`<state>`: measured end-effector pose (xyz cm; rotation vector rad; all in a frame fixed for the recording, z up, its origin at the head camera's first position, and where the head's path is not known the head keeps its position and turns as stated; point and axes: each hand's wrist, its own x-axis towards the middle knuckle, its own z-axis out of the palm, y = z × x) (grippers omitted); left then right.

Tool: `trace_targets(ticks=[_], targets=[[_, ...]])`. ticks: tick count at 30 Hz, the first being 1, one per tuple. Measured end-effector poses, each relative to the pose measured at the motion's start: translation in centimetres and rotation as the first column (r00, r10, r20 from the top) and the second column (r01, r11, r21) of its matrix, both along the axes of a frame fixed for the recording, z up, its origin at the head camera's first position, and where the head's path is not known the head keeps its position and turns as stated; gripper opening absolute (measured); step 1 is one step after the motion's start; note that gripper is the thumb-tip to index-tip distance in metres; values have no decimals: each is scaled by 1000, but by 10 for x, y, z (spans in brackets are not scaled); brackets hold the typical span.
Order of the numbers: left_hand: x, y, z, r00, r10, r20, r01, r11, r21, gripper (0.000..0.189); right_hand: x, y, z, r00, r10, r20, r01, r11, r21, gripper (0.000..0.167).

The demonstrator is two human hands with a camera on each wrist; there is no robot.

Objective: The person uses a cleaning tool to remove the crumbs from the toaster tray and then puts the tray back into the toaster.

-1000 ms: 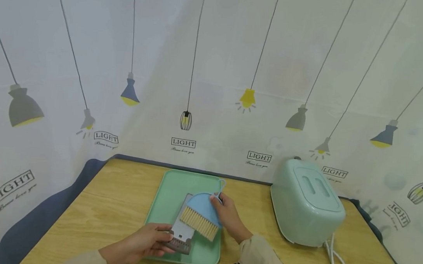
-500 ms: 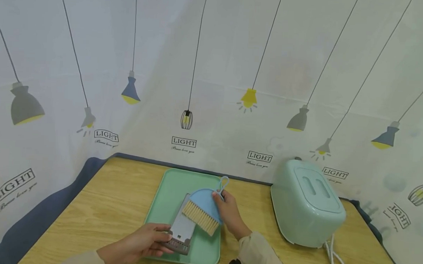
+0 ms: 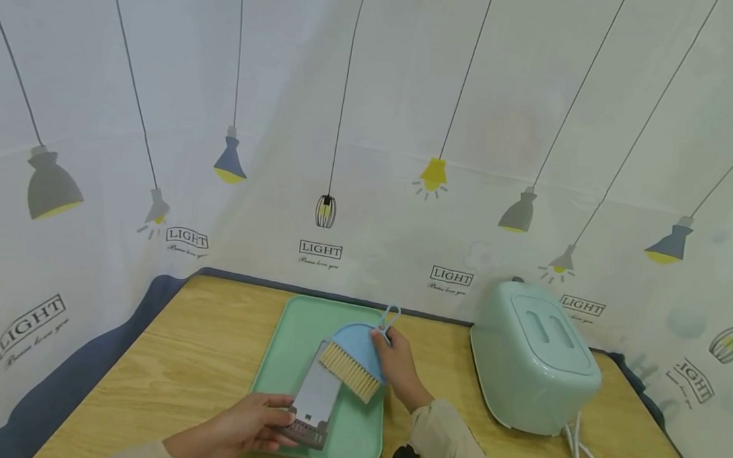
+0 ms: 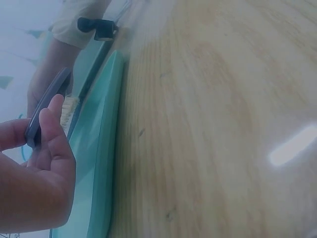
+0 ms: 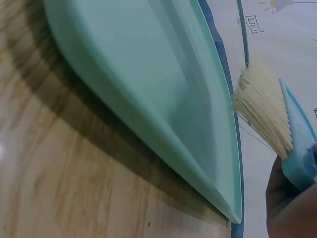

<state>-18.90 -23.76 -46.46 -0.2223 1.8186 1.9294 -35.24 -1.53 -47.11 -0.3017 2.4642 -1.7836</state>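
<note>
My left hand pinches the near, brown slotted end of a flat grey crumb tray, thumb on top and fingers beneath. The crumb tray is held above a mint-green serving tray. My right hand grips a small light-blue hand brush with a loop handle. Its pale bristles overlap the far right part of the crumb tray in the head view; contact is hard to tell. In the left wrist view the crumb tray appears edge-on. In the right wrist view the bristles stand above the green tray's rim.
A mint-green toaster with a closed lid stands right of the tray, its white cord trailing at the front. All this is on a wooden table. A curtain printed with lamps hangs behind the table.
The brush has shifted slightly toward the far end of the crumb tray. My left hand keeps its hold with little movement. The head view has tilted a little.
</note>
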Motion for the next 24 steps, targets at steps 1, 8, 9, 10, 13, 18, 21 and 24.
trace_targets(ticks=[1, 8, 9, 10, 13, 18, 21, 24], targets=[[0, 0, 0, 1000, -3, 0, 3, 1000, 3, 65, 0, 0, -1, 1000, -1, -4, 1, 1000, -3, 38], [1, -2, 0, 1000, -9, 13, 9, 1000, 1, 65, -4, -2, -5, 1000, -19, 23, 19, 1000, -2, 38], [1, -2, 0, 1000, -9, 14, 9, 1000, -1, 65, -5, -2, -5, 999, -25, 27, 25, 1000, -1, 39], [1, -2, 0, 1000, -10, 15, 10, 1000, -1, 65, -5, -2, -5, 999, -32, 30, 32, 999, -1, 39], [2, -3, 0, 1000, -8, 16, 8, 1000, -1, 65, -7, -2, -5, 998, -54, 29, 54, 999, -4, 39], [2, -3, 0, 1000, -12, 9, 12, 1000, 7, 66, -10, -2, -6, 997, -81, 5, 81, 997, 10, 36], [2, -3, -1, 1000, -13, 4, 13, 1000, 6, 66, -12, -2, -6, 996, -87, -21, 88, 996, 18, 34], [2, -3, 0, 1000, -9, 2, 9, 1000, 3, 66, -14, -2, -5, 995, -93, -44, 94, 995, 22, 33]])
